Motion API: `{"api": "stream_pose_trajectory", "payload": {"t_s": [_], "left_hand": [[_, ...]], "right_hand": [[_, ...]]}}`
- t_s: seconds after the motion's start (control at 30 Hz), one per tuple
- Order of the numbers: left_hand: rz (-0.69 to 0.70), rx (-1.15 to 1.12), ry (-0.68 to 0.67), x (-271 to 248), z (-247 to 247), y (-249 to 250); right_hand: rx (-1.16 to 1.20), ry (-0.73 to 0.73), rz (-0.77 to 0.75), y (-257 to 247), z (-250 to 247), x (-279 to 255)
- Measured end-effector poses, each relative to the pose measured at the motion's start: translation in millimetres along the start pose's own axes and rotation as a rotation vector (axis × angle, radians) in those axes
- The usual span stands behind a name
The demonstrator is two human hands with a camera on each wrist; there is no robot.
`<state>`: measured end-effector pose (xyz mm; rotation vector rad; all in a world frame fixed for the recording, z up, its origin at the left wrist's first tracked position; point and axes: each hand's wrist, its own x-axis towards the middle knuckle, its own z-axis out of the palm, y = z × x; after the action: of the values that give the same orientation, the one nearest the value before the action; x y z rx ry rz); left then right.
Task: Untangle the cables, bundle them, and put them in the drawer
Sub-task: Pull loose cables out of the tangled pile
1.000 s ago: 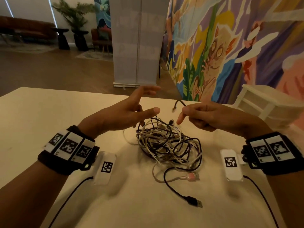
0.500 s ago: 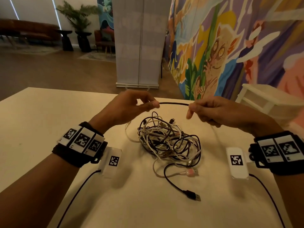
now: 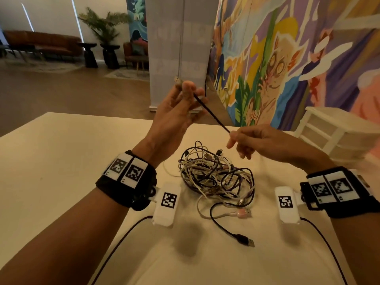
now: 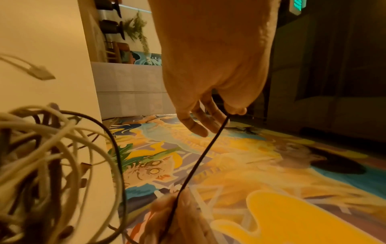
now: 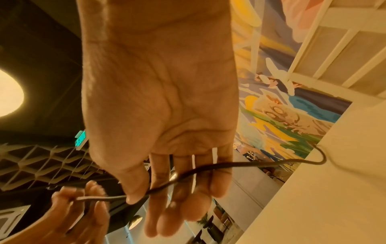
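Since the earlier frame, the left hand [image 3: 181, 112] has risen well above the bench [image 3: 51, 161], tilting the black cable [image 3: 211, 115] from level to a steep slant. That hand pinches the cable near its plug end between thumb and fingers, the plug poking out above the fingertips. The right hand [image 3: 265, 140], lower and to the right, pinches the same cable further along between thumb and forefinger, its other fingers fairly straight. Between the two hands the cable is taut. Below them, on the bench, sits the tangle of cables [image 3: 216, 177], white and dark strands looped together, with a black plug [image 3: 245, 241] and a pink plug [image 3: 242, 212] trailing toward the viewer. Beyond the right hand the black cable appears to drop back to the bench, though where it goes is hard to trace. A white drawer unit [image 3: 339, 134] stands at the far right. The step in hand looks like untangling: drawing one cable free. Next, the hands likely need to work it gently through the loops without tightening any knot.
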<state>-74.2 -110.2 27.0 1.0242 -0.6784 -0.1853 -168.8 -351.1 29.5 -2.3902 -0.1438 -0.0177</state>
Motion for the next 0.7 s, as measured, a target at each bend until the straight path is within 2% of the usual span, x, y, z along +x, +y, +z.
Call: {"api": "stream_pose_trajectory", "payload": {"t_s": [0.1,0.13,0.17,0.27,0.3,0.33,0.37,0.4,0.47,0.53,0.57,0.6,0.7], "left_hand": [[-0.052,-0.142,0.055,7.1,-11.8,9.2],[-0.079,-0.148,0.073,8.6,-16.4,11.1],[-0.114,-0.134,0.075,9.3,-20.3,10.7],[-0.211,0.031,0.0,2.4,-22.2,4.0],[-0.221,0.091,-0.037,-0.8,-20.9,1.6],[-0.225,0.13,-0.08,-3.4,-18.4,0.3],[-0.23,0.151,-0.123,-5.2,-16.3,-0.4],[-0.241,0.162,-0.165,-6.6,-14.0,0.1],[-0.258,0.207,-0.249,-8.6,-10.3,1.7],[-0.215,0.294,-0.329,-10.0,-6.2,0.4],[-0.166,0.353,-0.355,-10.5,-3.3,-1.4],[-0.106,0.416,-0.365,-10.3,-0.4,-3.4],[0.028,0.523,-0.311,-5.0,5.4,-6.7]], "right_hand": [[-0.088,0.19,0.1,16.7,-17.9,-9.7],[-0.112,0.178,0.142,24.4,-24.0,-13.8],[-0.124,0.068,0.195,30.7,-28.9,-19.1],[-0.099,-0.578,0.401,35.1,-35.6,-37.2],[-0.074,-0.75,0.453,31.2,-36.5,-42.9],[-0.072,-0.842,0.487,26.4,-37.4,-47.7],[-0.097,-0.855,0.502,21.6,-38.4,-51.8],[-0.13,-0.805,0.503,17.6,-39.7,-54.7],[-0.157,-0.554,0.439,10.0,-39.1,-56.7],[-0.089,-0.247,0.264,-2.0,-31.7,-51.7],[-0.022,-0.145,0.171,-9.6,-25.1,-47.7],[0.051,-0.096,0.092,-17.4,-16.9,-42.6],[0.204,-0.086,-0.048,-33.7,12.1,-25.0]]}}
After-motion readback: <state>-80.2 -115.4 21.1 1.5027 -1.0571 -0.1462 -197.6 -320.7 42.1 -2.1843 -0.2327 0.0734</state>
